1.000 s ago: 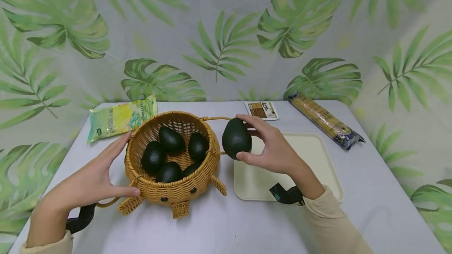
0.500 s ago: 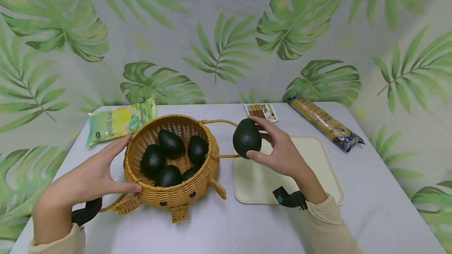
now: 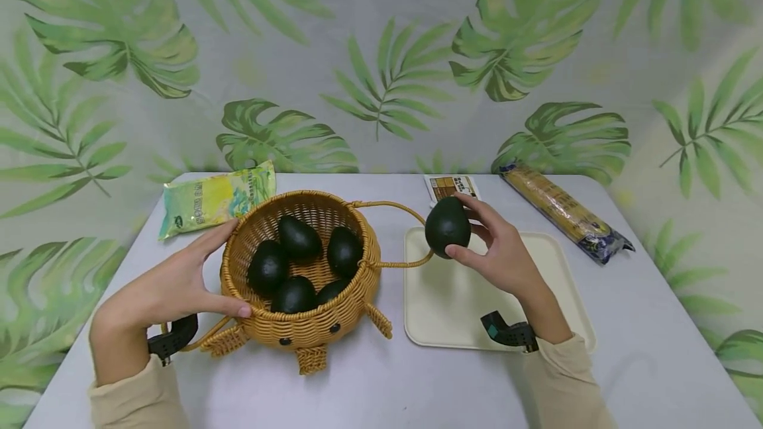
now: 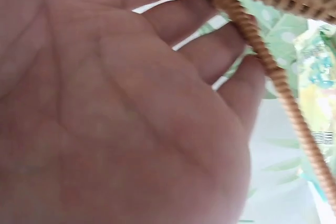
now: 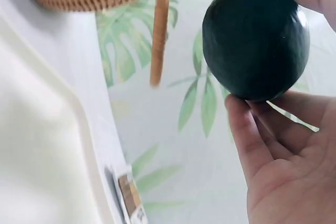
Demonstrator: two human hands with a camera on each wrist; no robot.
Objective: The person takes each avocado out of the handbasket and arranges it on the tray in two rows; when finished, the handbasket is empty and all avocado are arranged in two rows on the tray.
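Note:
My right hand [image 3: 503, 253] holds a dark green avocado [image 3: 448, 227] between thumb and fingertips, above the left side of a cream tray [image 3: 441, 326]. In the right wrist view the avocado [image 5: 254, 40] has its rounded side toward the camera. A woven wicker basket [image 3: 310, 331] with an animal face stands left of the tray, holding several more avocados [image 3: 300, 238]. My left hand [image 3: 173, 290] rests on the basket's left side, thumb at the front rim and fingers extended along the wall. The left wrist view shows those fingers [image 4: 226, 51] beside a basket handle [image 4: 283, 93].
A yellow-green printed bag [image 3: 217, 200] lies behind the basket on the left. A small brown and white packet [image 3: 450, 185] and a long gold-coloured package [image 3: 563, 210] lie at the back right. The right basket handle [image 3: 405, 264] sticks out over the tray's left edge.
My right hand has moved rightward with the avocado, from beside the basket's right rim to over the tray. The left hand stays at the basket. The view has shifted slightly.

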